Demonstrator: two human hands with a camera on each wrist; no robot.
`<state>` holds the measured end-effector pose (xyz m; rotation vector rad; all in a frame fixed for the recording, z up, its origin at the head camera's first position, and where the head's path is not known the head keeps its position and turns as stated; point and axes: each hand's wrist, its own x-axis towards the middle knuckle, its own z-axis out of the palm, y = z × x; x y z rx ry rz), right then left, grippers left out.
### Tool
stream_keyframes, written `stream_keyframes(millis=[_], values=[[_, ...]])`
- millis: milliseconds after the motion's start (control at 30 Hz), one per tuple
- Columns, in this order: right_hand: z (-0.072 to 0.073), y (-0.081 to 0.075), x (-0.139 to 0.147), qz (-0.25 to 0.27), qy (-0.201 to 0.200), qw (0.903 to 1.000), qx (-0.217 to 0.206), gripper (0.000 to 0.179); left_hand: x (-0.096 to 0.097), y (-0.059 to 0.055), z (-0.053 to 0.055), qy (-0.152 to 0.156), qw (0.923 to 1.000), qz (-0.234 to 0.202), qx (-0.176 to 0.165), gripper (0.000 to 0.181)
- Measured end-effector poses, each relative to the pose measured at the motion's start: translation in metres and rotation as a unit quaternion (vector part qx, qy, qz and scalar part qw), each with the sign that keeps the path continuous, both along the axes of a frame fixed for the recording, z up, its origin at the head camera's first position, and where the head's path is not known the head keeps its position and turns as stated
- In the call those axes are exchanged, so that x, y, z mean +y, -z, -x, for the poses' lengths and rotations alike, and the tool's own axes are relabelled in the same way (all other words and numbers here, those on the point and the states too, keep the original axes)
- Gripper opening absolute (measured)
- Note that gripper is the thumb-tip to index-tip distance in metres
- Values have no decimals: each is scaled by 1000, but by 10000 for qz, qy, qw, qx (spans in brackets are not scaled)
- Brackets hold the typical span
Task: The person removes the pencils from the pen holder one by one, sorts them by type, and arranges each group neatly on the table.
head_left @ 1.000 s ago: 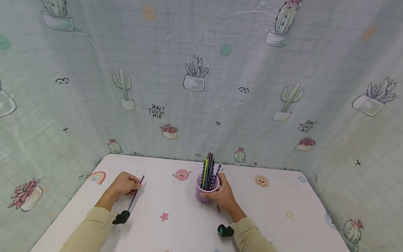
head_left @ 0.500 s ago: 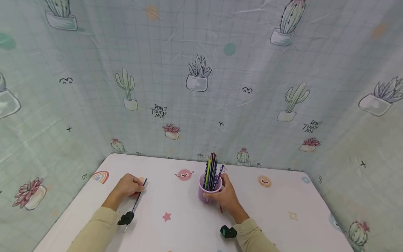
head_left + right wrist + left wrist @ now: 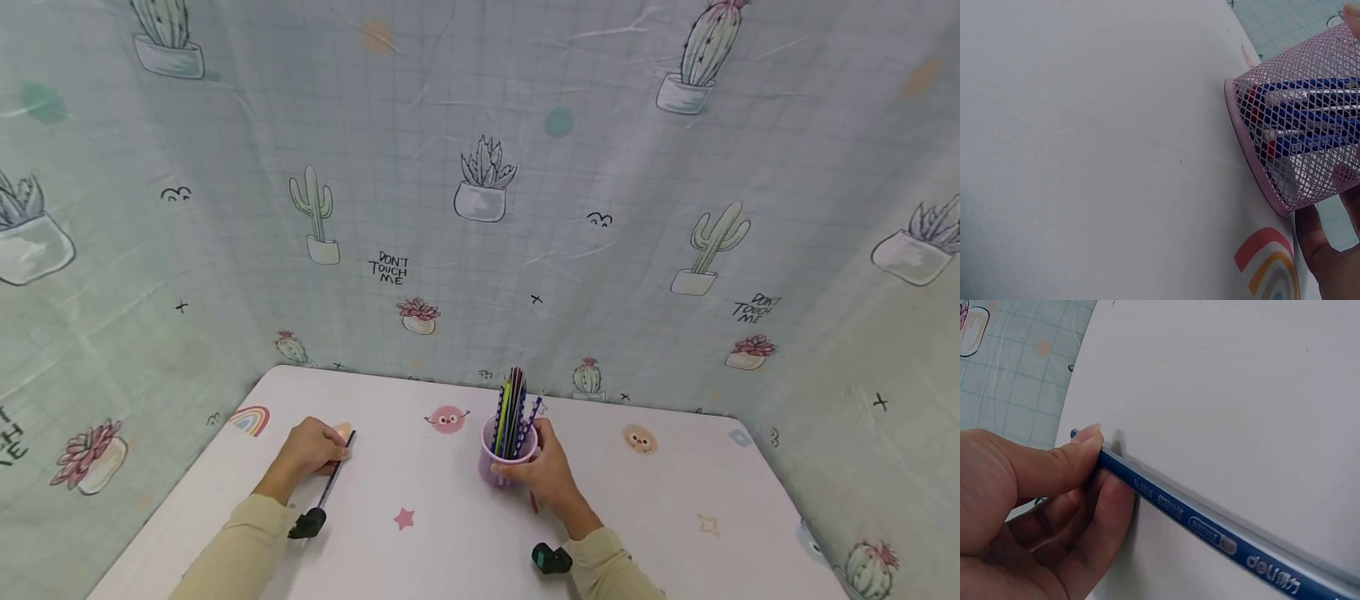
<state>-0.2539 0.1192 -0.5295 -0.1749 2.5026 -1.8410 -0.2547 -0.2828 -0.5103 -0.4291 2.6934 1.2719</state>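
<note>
Left hand and blue pencil have crept slightly toward the person over the last second; right hand and pink mesh cup show no clear shift against the white table. Left pinches the pencil near its far end, shaft slanting back toward the wrist. Right grasps the cup, thumb across its near side. Cup's well right of that pencil, pencil bunch standing inside. Can't tell if its base touches down.
</note>
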Motion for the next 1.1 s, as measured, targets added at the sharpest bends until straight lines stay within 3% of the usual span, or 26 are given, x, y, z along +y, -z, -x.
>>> stream_keyframes(millis=[167, 400, 567, 1100], values=[[1, -2, 4, 40, -60, 10000, 41, 86, 4, 0, 3, -96, 9996, 104, 227, 10], [0, -3, 14, -69, 122, 9999, -36, 85, 16, 0, 4, 174, 9982, 417, 395, 10], [0, 0, 11, -35, 68, 10000, -41, 85, 15, -2, 0, 141, 9974, 486, 511, 11], [1, 7, 0, 71, 3, 10000, -51, 85, 22, -18, -9, 444, 9944, -524, 804, 45]])
